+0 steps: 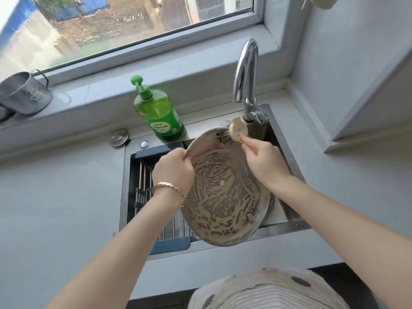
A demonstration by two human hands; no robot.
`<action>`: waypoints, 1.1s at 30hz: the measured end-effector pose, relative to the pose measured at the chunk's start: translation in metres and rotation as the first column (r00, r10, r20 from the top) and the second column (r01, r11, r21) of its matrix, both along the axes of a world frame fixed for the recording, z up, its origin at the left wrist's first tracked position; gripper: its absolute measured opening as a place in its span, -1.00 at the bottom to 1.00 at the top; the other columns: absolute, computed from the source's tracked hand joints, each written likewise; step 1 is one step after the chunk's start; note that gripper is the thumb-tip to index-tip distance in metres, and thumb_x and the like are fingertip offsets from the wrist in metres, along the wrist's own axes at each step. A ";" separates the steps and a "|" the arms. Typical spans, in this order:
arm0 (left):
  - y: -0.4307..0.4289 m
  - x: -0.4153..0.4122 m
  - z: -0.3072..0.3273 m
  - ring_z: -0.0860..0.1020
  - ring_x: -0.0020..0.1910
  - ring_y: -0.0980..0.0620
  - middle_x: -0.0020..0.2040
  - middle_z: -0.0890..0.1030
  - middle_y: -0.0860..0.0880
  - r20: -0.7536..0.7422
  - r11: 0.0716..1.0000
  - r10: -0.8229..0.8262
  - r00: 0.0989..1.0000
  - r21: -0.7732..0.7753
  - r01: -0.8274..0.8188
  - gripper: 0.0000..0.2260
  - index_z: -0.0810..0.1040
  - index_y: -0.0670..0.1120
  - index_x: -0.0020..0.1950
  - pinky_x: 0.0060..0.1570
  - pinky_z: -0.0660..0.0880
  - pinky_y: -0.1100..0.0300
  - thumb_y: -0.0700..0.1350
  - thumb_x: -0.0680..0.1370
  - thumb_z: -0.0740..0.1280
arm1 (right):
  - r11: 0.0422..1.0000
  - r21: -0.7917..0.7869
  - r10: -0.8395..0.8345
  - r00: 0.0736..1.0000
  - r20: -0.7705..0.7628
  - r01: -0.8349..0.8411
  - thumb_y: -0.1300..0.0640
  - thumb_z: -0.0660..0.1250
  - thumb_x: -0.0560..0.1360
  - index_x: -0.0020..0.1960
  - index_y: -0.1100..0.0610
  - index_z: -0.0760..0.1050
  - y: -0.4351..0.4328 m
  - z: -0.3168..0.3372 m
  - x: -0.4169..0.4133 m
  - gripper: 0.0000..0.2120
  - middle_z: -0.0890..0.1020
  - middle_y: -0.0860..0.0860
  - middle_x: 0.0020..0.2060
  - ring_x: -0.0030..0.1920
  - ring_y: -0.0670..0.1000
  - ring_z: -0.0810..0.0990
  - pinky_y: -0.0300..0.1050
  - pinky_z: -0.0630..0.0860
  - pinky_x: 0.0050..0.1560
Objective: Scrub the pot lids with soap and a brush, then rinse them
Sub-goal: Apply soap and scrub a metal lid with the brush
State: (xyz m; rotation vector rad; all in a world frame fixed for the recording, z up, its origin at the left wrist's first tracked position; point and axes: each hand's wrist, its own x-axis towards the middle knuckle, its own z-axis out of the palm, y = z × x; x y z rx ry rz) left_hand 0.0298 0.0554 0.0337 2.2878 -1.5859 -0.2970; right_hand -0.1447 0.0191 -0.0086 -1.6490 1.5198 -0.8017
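A large steel pot lid [223, 192] is held tilted over the sink, its inner side facing me and streaked with soap foam. My left hand [172, 169] grips its left rim, a gold bracelet on the wrist. My right hand [264, 160] holds a cream-coloured brush [237, 131], whose bristles touch the lid's far rim. The green soap bottle [159, 114] with a pump stands behind the sink on the left.
The chrome faucet [246, 81] arches over the sink [287, 157] with no water running. A dark drain rack [145, 188] fills the sink's left part. A metal cup [24, 92] stands on the windowsill at far left. Grey counter [55, 186] lies on both sides.
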 end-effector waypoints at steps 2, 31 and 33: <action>0.003 -0.003 -0.001 0.43 -0.27 -0.13 -0.27 0.56 -0.13 0.073 0.999 -0.027 0.997 -0.029 0.029 -0.81 0.53 -0.19 -0.15 -0.30 0.25 0.15 -0.15 0.56 0.18 | 0.997 0.073 -0.037 0.999 0.017 0.036 0.10 0.16 0.61 0.37 -0.04 0.38 0.001 0.001 0.001 -0.66 0.60 0.06 0.17 0.17 0.09 0.54 -0.12 0.45 0.13; 0.022 0.000 -0.009 0.32 -0.53 0.16 -0.59 0.43 0.07 -0.371 0.937 0.133 0.919 -0.256 -0.239 -0.64 0.40 -0.12 -0.49 -0.48 0.20 0.35 -0.26 0.53 0.26 | 0.961 0.239 -0.205 0.941 0.271 0.140 0.16 0.18 0.59 0.36 0.05 0.40 0.004 -0.015 -0.010 -0.66 0.60 -0.07 0.07 0.04 -0.17 0.49 -0.32 0.35 0.03; 0.021 -0.001 -0.006 0.33 -0.56 0.20 -0.65 0.30 0.10 -0.446 0.896 0.207 0.871 -0.272 -0.352 -0.64 0.40 -0.11 -0.47 -0.54 0.18 0.41 -0.23 0.54 0.28 | 0.928 0.325 -0.279 0.920 0.277 0.183 0.18 0.18 0.59 0.36 0.07 0.40 0.007 -0.024 -0.016 -0.66 0.58 -0.07 0.00 -0.06 -0.17 0.46 -0.33 0.38 -0.07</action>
